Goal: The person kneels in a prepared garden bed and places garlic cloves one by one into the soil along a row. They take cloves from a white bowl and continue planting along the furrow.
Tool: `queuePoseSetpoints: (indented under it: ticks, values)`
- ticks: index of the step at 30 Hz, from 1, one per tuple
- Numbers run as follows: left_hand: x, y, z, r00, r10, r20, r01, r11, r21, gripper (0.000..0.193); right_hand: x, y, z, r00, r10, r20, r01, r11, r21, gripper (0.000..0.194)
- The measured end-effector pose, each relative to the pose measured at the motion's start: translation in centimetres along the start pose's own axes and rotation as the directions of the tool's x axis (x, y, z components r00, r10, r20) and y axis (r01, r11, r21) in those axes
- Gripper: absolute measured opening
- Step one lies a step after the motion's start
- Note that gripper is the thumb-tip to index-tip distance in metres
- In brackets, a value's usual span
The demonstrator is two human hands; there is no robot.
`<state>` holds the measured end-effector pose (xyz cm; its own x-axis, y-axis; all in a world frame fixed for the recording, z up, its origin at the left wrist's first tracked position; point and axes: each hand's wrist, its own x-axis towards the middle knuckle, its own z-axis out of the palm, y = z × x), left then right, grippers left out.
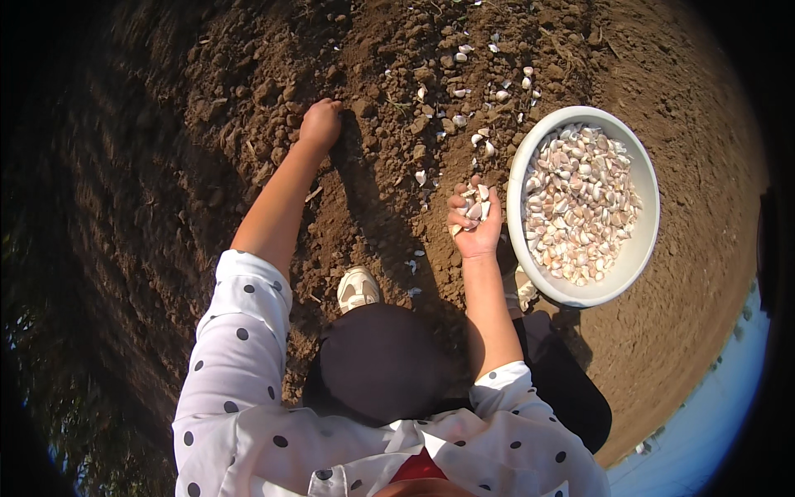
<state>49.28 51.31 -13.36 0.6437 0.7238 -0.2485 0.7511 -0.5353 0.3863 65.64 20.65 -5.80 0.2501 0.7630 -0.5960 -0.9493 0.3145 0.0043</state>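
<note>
My right hand (475, 220) is turned palm up, its fingers curled around several garlic cloves (474, 210). Just to the right of it stands a round white basin (519, 186), largely filled with loose garlic cloves (577, 205). Farther forward and to the left, my left hand (322, 124) reaches down to the clumpy brown soil (372, 146) with its back towards me. Its fingertips are hidden, so whether it holds a clove does not show. Single garlic cloves (489, 148) lie scattered on the soil ahead of my right hand.
Two light shoes show below me, the left shoe (359, 289) on the soil and the right shoe (525, 289) partly hidden by the basin. My dark-trousered knee (385, 363) rises between my arms. Papery white skins (413, 267) lie on the ground. Green foliage (93, 422) borders the lower left.
</note>
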Motion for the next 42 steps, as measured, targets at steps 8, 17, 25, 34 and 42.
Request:
queuePoseSetpoints:
  ticks: [8, 17, 25, 34, 42]
  values:
    - [-7.8, 8.8, -0.3, 0.935, 0.285, -0.213, -0.346, 0.867, -0.358, 0.022, 0.0, -0.6, -1.3, 0.999, -0.026, -0.019, 0.026, 1.000, 0.017, 0.033]
    - [-7.2, 13.9, 6.5, 0.716, 0.613, 0.335, -0.657, 0.753, 0.026, 0.026, -0.4, -1.3, -1.1, 0.997, -0.069, -0.040, 0.068, 0.997, -0.031, 0.032]
    - [-6.6, 13.4, 2.8, 0.901, 0.420, 0.113, -0.364, 0.870, -0.332, 0.023, -0.4, -1.6, -1.0, 0.998, -0.058, -0.040, 0.059, 0.998, 0.019, 0.033]
    - [4.8, 2.3, -5.5, 0.936, -0.189, -0.298, 0.081, 0.937, -0.339, 0.022, 0.0, -1.4, -1.4, 0.999, -0.026, -0.028, 0.026, 1.000, 0.007, 0.030]
    - [10.1, -0.4, -3.3, 0.974, -0.018, -0.228, 0.008, 0.999, -0.044, 0.016, 0.0, -1.5, -1.4, 0.996, -0.026, -0.082, 0.026, 1.000, -0.002, 0.029]
